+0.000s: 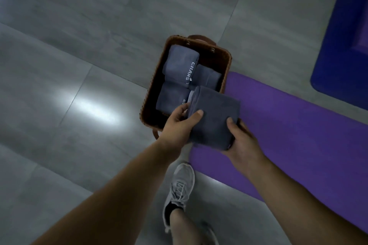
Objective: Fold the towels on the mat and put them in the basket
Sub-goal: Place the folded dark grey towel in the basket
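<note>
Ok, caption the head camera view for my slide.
Left hand and right hand hold a folded towel at the basket beside the mat.

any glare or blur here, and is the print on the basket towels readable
Head view: dim and soft; bright glare on the floor left of the basket; white print on the far towel reads roughly CHARS; the nearer print is covered by the held towel.

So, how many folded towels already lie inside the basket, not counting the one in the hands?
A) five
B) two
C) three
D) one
C: in the basket lie a far-left towel, a far-right towel and a near-left towel; the left hand and right hand hold the fourth towel.
</note>
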The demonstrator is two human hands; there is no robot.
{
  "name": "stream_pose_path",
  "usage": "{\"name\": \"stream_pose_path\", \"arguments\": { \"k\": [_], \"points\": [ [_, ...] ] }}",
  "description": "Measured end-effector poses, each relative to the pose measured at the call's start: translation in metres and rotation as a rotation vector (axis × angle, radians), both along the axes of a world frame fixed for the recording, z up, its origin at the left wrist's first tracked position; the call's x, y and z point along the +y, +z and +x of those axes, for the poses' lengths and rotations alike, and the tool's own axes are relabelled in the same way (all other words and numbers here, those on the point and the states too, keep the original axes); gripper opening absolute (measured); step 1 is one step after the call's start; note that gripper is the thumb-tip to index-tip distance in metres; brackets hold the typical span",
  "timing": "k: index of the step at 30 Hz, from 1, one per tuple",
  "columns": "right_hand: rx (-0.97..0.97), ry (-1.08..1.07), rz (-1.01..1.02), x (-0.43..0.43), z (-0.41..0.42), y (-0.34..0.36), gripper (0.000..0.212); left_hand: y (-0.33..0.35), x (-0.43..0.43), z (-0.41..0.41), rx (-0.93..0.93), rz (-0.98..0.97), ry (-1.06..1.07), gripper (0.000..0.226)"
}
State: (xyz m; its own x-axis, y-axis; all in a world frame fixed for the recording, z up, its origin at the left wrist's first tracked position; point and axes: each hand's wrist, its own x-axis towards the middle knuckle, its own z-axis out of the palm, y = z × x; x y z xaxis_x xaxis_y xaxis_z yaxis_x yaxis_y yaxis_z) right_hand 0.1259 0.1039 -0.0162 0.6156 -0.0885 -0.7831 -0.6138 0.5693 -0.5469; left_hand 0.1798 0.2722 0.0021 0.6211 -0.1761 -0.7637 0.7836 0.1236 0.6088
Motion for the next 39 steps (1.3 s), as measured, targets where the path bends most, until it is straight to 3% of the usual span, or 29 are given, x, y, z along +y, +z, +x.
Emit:
{"name": "stream_pose_path", "arguments": {
  "k": [6, 13, 21, 24, 29, 33, 36, 39],
  "points": [
    [0.046, -0.082, -0.202, 0.022, 0.048, -0.045, 0.027, -0.053, 0.010, 0.055, 0.034, 0.013, -0.072, 0.027],
    [0.098, -0.118, -0.301, 0.018, 0.098, -0.082, 0.019, -0.121, -0.002, 0.107, 0.033, 0.065, -0.069, 0.082],
    [0.071, 0.028, -0.561, -0.006, 0.140, -0.108, 0.021, -0.174, -0.026, 0.138, 0.176, -0.062, 0.119, 0.088],
    [0.062, 0.069, -0.661, -0.014, 0.149, -0.123, 0.019, -0.187, -0.033, 0.142, 0.215, -0.097, 0.181, 0.078],
    [0.059, 0.166, -0.757, -0.022, 0.159, -0.142, 0.040, -0.204, -0.043, 0.149, 0.255, -0.052, 0.234, 0.063],
    [0.073, 0.166, -0.835, -0.025, 0.159, -0.147, 0.032, -0.211, -0.049, 0.154, 0.226, -0.018, 0.226, 0.077],
    [0.084, 0.205, -0.952, -0.023, 0.161, -0.148, 0.021, -0.214, -0.052, 0.154, 0.215, 0.010, 0.239, 0.067],
    [0.054, 0.220, -1.046, -0.020, 0.163, -0.151, 0.037, -0.214, -0.053, 0.155, 0.229, 0.030, 0.264, 0.072]
  ]
}}
